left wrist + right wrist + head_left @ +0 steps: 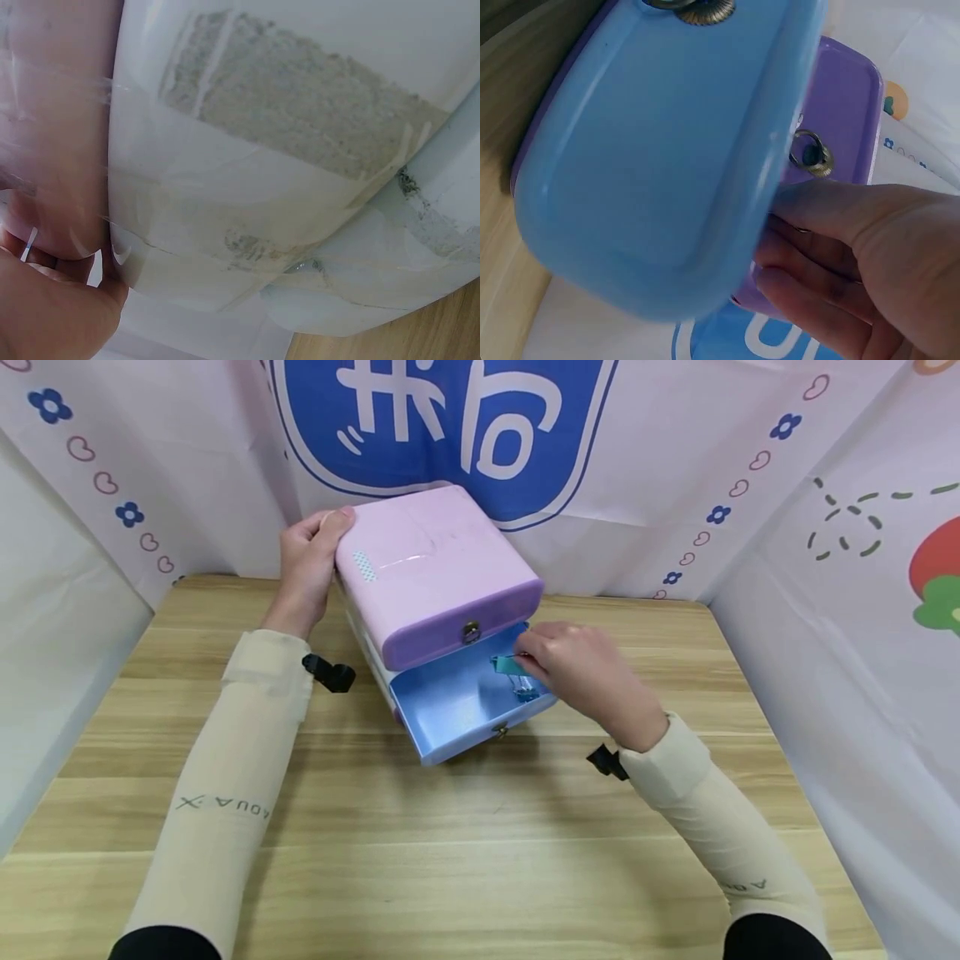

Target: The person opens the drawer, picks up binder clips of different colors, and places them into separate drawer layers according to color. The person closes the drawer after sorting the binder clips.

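A small drawer box with a pink top stands at an angle on the table. My left hand holds its back left corner, thumb on the top. The lower blue drawer is pulled out, while the purple drawer front above it sits closed. Over the blue drawer's right end, my right hand pinches a teal binder clip by its wire handle. Another blue-green binder clip shows just below, inside the drawer. In the right wrist view, the blue drawer front hides the fingertips.
The box rests on a wood-grain table. Behind it hangs a white cloth with a blue printed emblem, and white cloth walls flank both sides. Brass ring pulls stick out from the drawer fronts.
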Motion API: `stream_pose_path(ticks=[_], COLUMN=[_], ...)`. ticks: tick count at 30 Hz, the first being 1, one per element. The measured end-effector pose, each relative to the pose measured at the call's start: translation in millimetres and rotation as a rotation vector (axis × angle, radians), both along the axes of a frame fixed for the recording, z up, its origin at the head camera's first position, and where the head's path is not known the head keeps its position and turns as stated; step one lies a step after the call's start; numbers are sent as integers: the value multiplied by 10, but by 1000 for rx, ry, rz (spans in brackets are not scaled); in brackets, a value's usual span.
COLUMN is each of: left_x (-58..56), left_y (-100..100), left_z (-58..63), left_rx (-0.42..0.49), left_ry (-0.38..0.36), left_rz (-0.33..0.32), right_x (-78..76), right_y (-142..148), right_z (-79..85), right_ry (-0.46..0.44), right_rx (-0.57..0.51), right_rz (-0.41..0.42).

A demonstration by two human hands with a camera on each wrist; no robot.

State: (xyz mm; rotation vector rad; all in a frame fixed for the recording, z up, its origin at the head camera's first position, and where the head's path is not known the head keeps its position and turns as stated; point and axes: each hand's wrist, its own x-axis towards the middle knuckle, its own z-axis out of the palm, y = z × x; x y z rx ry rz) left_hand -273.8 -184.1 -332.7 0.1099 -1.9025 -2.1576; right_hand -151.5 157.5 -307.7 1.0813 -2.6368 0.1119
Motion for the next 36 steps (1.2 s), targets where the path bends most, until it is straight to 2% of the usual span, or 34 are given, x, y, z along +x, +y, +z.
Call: stream_pose_path(ticks=[5,11,17,26,36], left_x=[2,-2,5,1,2], left_y=[2,10,8,-10,-13], left_z=[-12,-20,-18,-26,2], left_rx=[1,-1,1,1,-11], left_ry=[-7,-18,-14,-16,-21], left_rz=[3,3,4,-2,-5], right_x=[-93,-172,-188,-115,3], right_y=[-138,-206,-228,-237,-61], right_z=[-95,-230,-256,-108,147], right_ry=[-52,-53,-75,-198,-187], right_rx=[42,71,88,66,-11], right_rz=[-10,-20,-26,-23,-10])
